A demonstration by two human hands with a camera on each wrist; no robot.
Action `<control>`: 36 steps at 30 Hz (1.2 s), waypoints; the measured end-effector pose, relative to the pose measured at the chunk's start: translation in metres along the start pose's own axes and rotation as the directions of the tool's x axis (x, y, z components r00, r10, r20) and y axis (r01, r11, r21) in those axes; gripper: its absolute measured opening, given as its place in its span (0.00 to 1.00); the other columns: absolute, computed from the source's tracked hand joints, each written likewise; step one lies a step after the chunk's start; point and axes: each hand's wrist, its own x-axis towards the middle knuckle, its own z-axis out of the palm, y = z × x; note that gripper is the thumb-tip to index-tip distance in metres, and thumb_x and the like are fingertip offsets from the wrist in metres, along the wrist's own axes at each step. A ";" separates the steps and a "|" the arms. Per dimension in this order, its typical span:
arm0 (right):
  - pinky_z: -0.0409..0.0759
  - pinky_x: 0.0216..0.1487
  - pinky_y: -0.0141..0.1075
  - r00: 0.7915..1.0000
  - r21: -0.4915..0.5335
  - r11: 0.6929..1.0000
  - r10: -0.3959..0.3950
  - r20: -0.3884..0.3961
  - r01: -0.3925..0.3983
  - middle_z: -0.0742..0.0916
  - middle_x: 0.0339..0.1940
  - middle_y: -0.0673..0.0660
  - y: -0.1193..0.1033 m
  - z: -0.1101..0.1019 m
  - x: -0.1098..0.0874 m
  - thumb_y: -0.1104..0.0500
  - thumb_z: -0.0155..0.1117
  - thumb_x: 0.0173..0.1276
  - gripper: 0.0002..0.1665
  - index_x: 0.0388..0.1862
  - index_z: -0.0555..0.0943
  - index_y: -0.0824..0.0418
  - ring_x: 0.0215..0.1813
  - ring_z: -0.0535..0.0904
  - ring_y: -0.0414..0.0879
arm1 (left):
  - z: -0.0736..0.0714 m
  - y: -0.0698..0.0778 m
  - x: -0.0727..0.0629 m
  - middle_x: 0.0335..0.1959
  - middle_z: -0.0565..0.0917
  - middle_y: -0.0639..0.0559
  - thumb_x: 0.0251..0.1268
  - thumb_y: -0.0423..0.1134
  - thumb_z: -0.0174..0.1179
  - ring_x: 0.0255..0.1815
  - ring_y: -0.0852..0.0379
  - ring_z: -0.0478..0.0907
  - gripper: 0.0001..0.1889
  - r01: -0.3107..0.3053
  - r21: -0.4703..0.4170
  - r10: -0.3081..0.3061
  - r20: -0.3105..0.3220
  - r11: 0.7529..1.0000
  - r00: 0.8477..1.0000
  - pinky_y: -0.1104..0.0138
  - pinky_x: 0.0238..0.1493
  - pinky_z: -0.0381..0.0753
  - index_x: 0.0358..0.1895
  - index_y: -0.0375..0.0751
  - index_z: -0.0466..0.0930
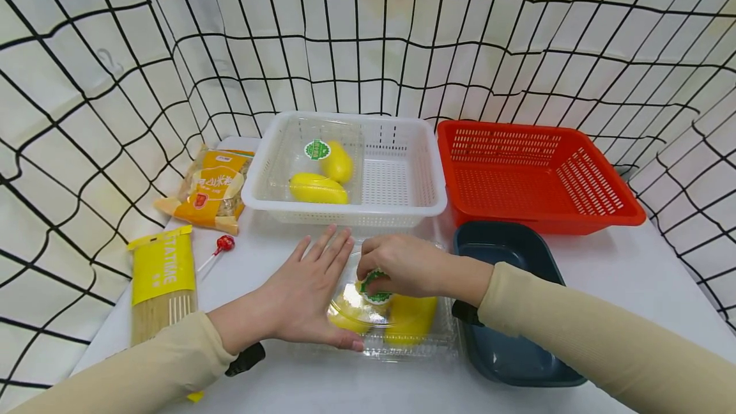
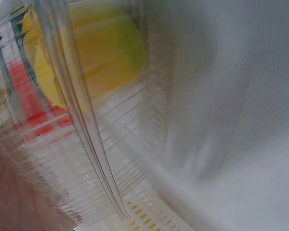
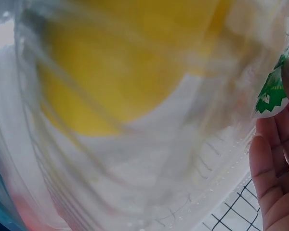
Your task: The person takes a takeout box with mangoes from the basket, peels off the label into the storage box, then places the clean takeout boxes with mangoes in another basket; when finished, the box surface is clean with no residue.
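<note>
Clear box (image 1: 398, 352) of yellow fruit (image 1: 415, 318), lower centre of the frame.
The right hand (image 1: 402, 266) pinched its round green label (image 1: 377, 299); the left hand (image 1: 307, 289), fingers spread, gripped nothing beside it. Upper centre, a white basket (image 1: 397, 209) held another clear box (image 1: 282, 149) with two yellow fruits (image 1: 319, 189); at left lay a yellow packet (image 1: 163, 260) partly reading "TATIME" and an orange packet (image 1: 215, 177) with Chinese characters.

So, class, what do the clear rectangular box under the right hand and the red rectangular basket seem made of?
Clear rectangular box: probably thin, glossy plastic, being see-through, ridged and glinting. Red rectangular basket: likely rigid, softly shiny moulded plastic, given its regular slots.
</note>
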 end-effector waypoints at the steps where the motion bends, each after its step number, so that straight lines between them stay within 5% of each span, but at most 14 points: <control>1: 0.84 0.51 0.26 1.000 0.001 1.000 0.005 0.005 -0.005 0.89 0.41 0.49 0.000 0.000 0.000 0.54 0.77 0.63 0.11 0.43 0.90 0.54 0.42 0.84 0.40 | 0.000 0.000 0.000 0.84 0.50 0.36 0.45 0.86 0.55 0.86 0.35 0.41 0.72 0.000 0.000 0.000 0.001 1.000 1.000 0.35 0.79 0.51 0.81 0.29 0.51; 8: 0.83 0.49 0.24 1.000 0.012 1.000 -0.017 -0.001 0.017 0.88 0.37 0.47 0.002 0.002 0.001 0.55 0.76 0.64 0.05 0.38 0.88 0.52 0.39 0.82 0.40 | 0.000 0.000 0.000 0.84 0.50 0.36 0.45 0.86 0.56 0.86 0.35 0.41 0.71 0.000 -0.005 0.000 0.000 1.000 1.000 0.35 0.79 0.51 0.81 0.30 0.51; 26: 0.83 0.50 0.24 0.992 -0.057 0.995 -0.092 -0.084 0.087 0.90 0.38 0.46 0.002 0.004 -0.003 0.55 0.76 0.64 0.07 0.41 0.91 0.52 0.42 0.83 0.39 | 0.000 0.000 0.000 0.85 0.48 0.37 0.45 0.85 0.57 0.86 0.35 0.39 0.71 0.008 -0.026 -0.007 0.015 1.000 1.000 0.35 0.79 0.49 0.81 0.30 0.50; 36: 0.84 0.50 0.25 0.984 -0.008 0.998 -0.062 -0.170 0.061 0.91 0.38 0.48 0.007 -0.002 -0.013 0.56 0.76 0.64 0.08 0.42 0.90 0.54 0.40 0.85 0.39 | 0.000 0.000 0.001 0.84 0.49 0.36 0.45 0.85 0.57 0.86 0.36 0.40 0.72 0.011 -0.014 -0.011 0.010 1.000 1.000 0.36 0.80 0.49 0.81 0.30 0.49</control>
